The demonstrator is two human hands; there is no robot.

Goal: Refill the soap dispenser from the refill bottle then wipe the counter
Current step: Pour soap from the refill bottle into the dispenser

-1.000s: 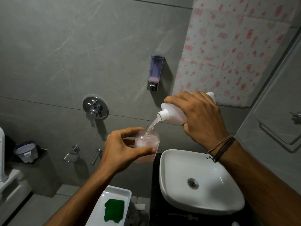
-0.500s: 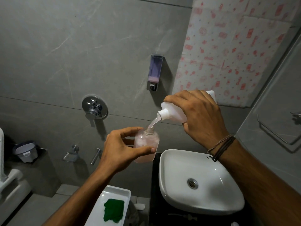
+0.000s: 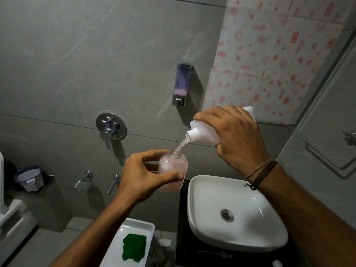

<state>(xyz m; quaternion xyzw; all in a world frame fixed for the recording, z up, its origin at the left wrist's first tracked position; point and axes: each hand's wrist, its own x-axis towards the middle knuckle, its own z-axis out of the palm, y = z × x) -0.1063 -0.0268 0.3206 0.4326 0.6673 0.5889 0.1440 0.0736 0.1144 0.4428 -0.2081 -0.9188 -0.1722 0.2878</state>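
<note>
The clear plastic soap dispenser bottle (image 3: 173, 166), uncapped and partly filled with pale pink liquid, is held upright in the air just past the back left corner of the dark surface (image 3: 183, 211). The left grip (image 3: 142, 176) grasps it, thumb and fingers curled round its body. Above it the white plastic refill bottle (image 3: 200, 132) is tilted mouth-down, and a pale stream of soap (image 3: 181, 144) runs from its neck into the dispenser's opening. The right grip (image 3: 235, 137) is wrapped round the refill bottle. A white ceramic basin (image 3: 240, 195) sits on the surface. Lower left, a white rectangular tray (image 3: 134, 229) carries a green cloth (image 3: 134, 249). A wall-mounted dispenser (image 3: 182, 83) hangs on the grey tiles.
</note>
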